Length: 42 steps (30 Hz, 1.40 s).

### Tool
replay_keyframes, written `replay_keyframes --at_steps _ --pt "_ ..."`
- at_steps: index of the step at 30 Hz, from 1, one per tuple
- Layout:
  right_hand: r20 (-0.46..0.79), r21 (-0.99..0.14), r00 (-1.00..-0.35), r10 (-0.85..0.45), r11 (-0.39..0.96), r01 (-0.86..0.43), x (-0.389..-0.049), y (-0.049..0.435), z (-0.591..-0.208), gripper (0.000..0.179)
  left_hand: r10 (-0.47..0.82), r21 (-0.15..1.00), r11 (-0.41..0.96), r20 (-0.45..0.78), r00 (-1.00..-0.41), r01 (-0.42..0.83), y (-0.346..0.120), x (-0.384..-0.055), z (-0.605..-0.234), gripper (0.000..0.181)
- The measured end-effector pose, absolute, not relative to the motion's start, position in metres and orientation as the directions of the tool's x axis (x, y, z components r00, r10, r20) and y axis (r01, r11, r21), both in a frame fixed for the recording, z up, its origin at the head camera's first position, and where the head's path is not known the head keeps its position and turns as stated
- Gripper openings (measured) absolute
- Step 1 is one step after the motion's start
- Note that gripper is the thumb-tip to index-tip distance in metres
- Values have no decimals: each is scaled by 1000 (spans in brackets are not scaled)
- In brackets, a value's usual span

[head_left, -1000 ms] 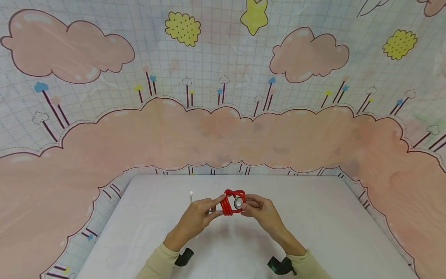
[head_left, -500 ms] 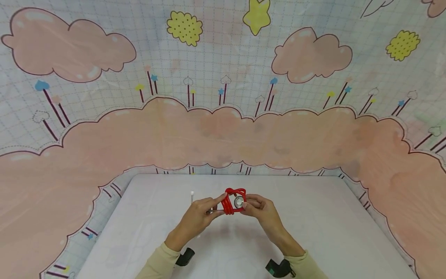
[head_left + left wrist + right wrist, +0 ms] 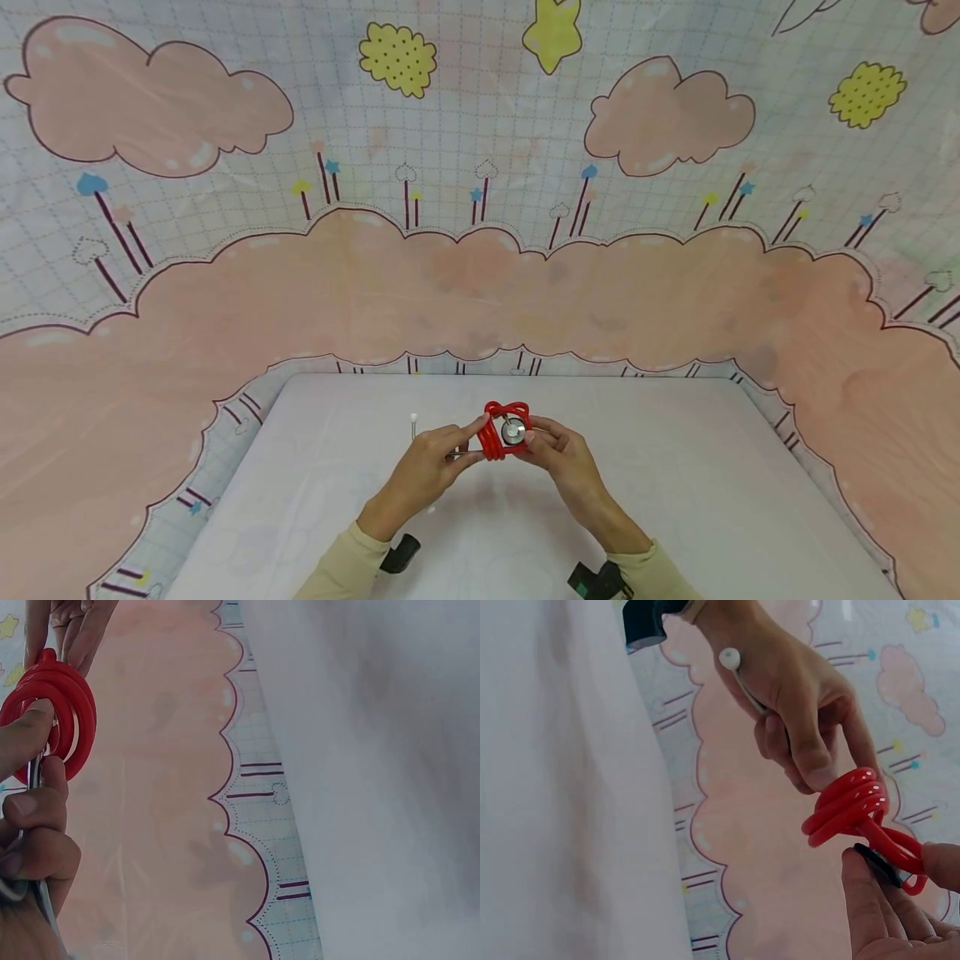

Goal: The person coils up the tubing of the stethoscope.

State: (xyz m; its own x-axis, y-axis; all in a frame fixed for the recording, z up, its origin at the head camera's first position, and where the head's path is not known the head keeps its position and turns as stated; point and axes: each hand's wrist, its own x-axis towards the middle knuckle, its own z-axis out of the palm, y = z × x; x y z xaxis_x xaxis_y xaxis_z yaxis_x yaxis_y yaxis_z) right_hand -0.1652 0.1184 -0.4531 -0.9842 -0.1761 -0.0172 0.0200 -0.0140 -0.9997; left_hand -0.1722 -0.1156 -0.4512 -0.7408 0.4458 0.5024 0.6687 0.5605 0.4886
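A stethoscope with red tubing (image 3: 491, 442) wound into a bundle is held up between both hands over the table. My left hand (image 3: 420, 462) grips its metal ear tubes (image 3: 34, 769) and the left side of the coils, thumb and forefinger at the loops. A white eartip (image 3: 730, 658) sticks out past the back of that hand in the right wrist view. On the other side, my right hand (image 3: 566, 458) pinches the bundle's right end beside the round silver chestpiece (image 3: 513, 431). The chestpiece's dark edge (image 3: 877, 865) lies against the right fingers in the right wrist view.
A white-covered table (image 3: 675, 467) spreads beneath the hands. Behind it hangs a cloth backdrop (image 3: 450, 292) printed with clouds and stars. Black wrist cameras (image 3: 400, 553) are strapped at both sleeves.
The stethoscope bundle has risen very slightly in the head view and its chestpiece faces the camera a little more. Both hands keep their hold.
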Motion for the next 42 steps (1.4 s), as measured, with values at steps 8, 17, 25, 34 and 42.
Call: replay_keyframes --at_steps 8,17,25,34,42 --pt "-19 -998 -981 -191 -54 29 -163 115 -451 54 451 458 548 542 -709 700 -115 -176 -457 59" --pt "-9 -990 -976 -220 -137 40 -164 117 -451 50 456 470 527 548 -702 709 -114 -177 -459 60" --pt "18 -975 -968 -248 -220 38 -166 118 -450 50 453 494 484 564 -690 722 -112 -180 -458 56" --pt "38 -962 -956 -290 -270 44 -164 117 -451 48 445 517 504 531 -721 692 -115 -180 -457 59" --pt "58 -976 -947 -317 -218 13 -163 118 -455 45 452 546 469 527 -720 694 -118 -181 -460 58"
